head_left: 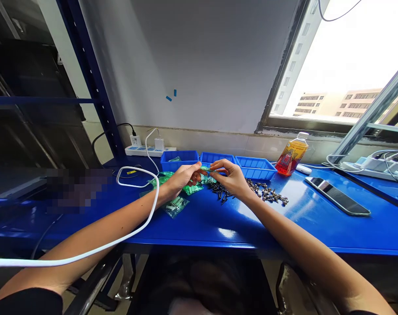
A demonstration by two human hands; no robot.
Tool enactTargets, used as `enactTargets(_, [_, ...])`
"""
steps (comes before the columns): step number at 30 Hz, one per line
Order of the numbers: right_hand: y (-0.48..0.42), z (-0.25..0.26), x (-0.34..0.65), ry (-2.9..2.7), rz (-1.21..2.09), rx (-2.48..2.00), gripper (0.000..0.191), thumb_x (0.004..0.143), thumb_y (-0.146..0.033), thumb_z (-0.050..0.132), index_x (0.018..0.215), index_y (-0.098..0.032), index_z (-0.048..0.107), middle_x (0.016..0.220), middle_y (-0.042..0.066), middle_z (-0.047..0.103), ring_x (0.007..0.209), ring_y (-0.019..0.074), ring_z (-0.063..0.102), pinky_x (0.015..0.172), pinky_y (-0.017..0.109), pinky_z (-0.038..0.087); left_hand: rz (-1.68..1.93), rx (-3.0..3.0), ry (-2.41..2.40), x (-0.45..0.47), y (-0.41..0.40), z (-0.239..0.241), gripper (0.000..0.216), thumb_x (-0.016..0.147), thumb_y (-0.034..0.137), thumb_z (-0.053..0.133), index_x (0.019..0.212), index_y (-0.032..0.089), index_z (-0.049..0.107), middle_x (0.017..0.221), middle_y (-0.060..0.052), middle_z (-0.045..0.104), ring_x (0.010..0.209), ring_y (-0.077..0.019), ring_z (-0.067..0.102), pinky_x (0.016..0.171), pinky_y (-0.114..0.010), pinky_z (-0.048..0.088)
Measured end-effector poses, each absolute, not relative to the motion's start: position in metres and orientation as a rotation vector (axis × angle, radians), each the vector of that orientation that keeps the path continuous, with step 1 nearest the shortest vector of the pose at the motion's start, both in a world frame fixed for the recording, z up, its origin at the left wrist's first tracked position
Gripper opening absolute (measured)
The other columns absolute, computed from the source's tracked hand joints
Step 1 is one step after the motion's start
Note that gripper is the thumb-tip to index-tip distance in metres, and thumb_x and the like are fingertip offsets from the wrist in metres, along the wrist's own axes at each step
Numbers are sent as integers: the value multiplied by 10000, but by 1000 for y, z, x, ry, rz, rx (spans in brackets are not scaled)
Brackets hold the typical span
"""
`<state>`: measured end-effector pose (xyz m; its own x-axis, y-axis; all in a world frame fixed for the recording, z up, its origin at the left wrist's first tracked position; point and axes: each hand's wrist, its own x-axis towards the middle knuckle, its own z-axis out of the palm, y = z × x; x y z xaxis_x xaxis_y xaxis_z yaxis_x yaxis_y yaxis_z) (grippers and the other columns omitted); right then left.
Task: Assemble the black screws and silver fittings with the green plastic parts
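A small, crinkled clear packet [206, 169] with green contents is pinched between the curled fingers of the left hand [183, 177] and the right hand [230, 178], just above the glossy blue table [218, 223]. Similar packets [176, 205] are laid beside the left hand. Dark screws [220, 190] are heaped under the right. Three shallow blue bins [256, 168] are set behind, and a packet is seen in the leftmost.

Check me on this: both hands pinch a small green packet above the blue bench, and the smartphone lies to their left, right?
Not quite. The head view shows the smartphone lying to their right, not left. The rest holds: left hand and right hand pinch a green packet above the blue bench.
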<state>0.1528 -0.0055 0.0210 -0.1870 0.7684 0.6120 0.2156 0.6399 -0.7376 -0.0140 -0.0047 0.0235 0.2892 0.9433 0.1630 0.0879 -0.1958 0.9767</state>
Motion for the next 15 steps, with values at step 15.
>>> enactTargets(15, [0, 18, 153, -1722, 819, -1031, 276, 739, -442, 523, 658, -182, 570, 647, -5, 552, 644, 136, 519, 607, 273, 430, 1210, 2415, 1162, -13, -15, 22, 73, 727, 241, 556, 718, 206, 619, 722, -24, 613, 707, -172, 544, 695, -282, 400])
